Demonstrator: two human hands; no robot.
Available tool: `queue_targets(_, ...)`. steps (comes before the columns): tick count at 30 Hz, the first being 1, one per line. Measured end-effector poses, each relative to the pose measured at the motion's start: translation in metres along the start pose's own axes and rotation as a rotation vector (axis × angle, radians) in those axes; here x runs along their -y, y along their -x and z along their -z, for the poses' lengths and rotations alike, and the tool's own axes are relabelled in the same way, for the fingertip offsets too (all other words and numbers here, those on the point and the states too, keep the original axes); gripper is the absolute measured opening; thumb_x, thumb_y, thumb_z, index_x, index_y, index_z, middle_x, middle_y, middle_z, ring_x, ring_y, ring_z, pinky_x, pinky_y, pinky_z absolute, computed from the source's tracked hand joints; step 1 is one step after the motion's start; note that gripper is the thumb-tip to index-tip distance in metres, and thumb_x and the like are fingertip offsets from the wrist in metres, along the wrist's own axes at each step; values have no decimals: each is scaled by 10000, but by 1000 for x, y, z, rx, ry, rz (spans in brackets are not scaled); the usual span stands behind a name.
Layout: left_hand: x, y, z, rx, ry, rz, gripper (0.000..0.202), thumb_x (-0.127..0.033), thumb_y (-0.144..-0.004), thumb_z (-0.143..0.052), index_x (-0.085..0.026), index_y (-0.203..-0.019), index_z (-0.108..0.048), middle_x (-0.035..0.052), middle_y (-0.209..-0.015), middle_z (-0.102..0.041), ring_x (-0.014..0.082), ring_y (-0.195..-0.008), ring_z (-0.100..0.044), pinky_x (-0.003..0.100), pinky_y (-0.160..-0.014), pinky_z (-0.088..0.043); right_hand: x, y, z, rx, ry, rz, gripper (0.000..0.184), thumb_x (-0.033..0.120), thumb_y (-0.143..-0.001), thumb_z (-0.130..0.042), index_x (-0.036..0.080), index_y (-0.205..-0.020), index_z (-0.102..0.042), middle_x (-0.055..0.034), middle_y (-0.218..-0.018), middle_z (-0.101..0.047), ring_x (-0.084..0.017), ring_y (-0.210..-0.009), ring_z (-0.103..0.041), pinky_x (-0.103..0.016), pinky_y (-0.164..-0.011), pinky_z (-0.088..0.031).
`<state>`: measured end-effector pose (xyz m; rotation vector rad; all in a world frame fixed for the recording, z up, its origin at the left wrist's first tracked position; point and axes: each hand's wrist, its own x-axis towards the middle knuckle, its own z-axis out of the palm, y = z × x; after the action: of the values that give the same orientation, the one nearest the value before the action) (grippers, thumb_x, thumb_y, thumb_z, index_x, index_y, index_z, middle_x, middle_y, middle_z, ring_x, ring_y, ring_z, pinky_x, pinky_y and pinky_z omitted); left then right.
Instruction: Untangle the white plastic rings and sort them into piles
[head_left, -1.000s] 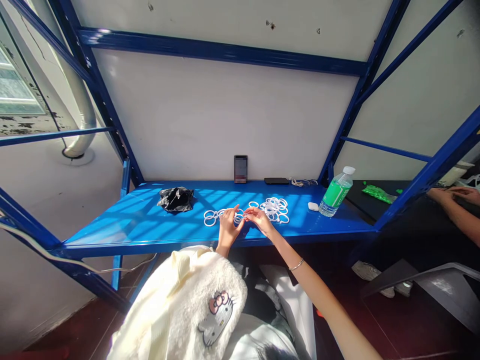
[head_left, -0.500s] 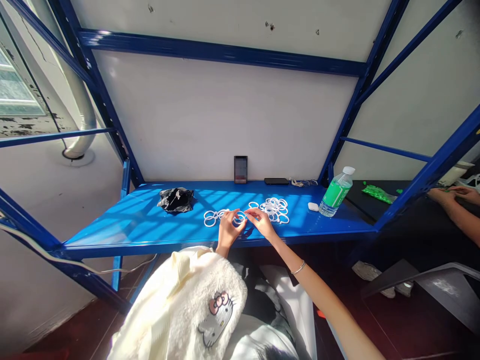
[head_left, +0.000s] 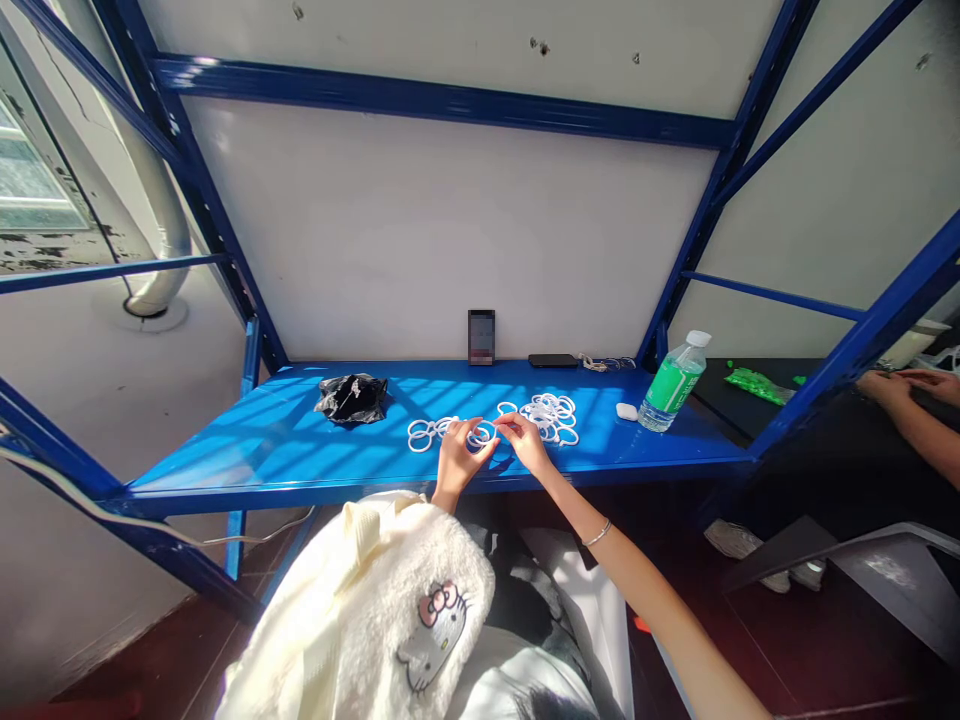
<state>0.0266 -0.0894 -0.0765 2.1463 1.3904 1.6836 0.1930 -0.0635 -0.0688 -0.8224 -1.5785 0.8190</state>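
Observation:
Over the front part of the blue table [head_left: 270, 465], my left hand [head_left: 459, 455] grips a white ring [head_left: 481, 433] between thumb and fingers. My right hand [head_left: 523, 442] pinches at the right side of that same ring, fingertips together. Just left of my left hand lie a few linked-looking white rings [head_left: 421, 435]. Beyond my right hand is a loose pile of white rings [head_left: 551, 415]. What exactly sits between my right fingertips is too small to make out clearly.
A crumpled black plastic bag [head_left: 352, 399] lies at the left. Against the wall are an upright phone [head_left: 481, 337], a flat black phone [head_left: 553, 361] and a cable [head_left: 606, 364]. A water bottle [head_left: 672, 382] and white case [head_left: 626, 411] stand right. Another person's hands [head_left: 907, 390] show at far right.
My right hand has shifted very slightly right at the ring. My left hand keeps its hold, and the rings on the table look unchanged.

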Motion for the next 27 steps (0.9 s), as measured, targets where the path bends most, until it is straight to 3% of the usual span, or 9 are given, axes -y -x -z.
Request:
queue_targets(6,-1,0,0,20,31,23,312,-453,-838,-712,-203,-1018,-659,49,-847,-695,247,-873,-652,425,-867,-526,0,0,1,-1,25,4,287,504,-838,-681,221,-840,-729,-62,-875,-727,-250,-887,-676,-391,-826,-543)
queue_targets(15,-6,-1,4,59,86,51,254,-439,-808,-745,-227,-864,-618,23,-744,-617,207,-707,-594,364,-668,-493,-6,-3,1,33,37,19,308,512,-836,-671,209,-826,-722,-65,-867,-737,-240,-843,-685,-368,-775,-558)
queue_targets(21,-1,1,1,32,54,41,252,-424,-806,-726,-222,-825,-577,17,-734,-601,204,-705,-585,355,-663,-493,-3,-1,0,48,78,43,271,456,-880,-619,209,-869,-729,-64,-908,-737,-241,-889,-684,-384,-828,-560)
queue_targets(24,5,2,-2,-45,16,37,247,-383,-829,-696,-215,-977,-591,37,-825,-628,233,-833,-616,386,-756,-526,-1,3,-2,27,239,109,270,363,-950,-512,219,-994,-736,-87,-1060,-724,-263,-1061,-645,-436,-946,-530)
queue_targets(27,11,2,-4,-135,-61,25,308,-295,-852,-656,-214,-1138,-577,91,-1022,-640,274,-1019,-609,452,-889,-525,-5,7,-7,-15,596,162,331,250,-936,-488,170,-1183,-694,-155,-1260,-654,-314,-1252,-545,-523,-1093,-432)
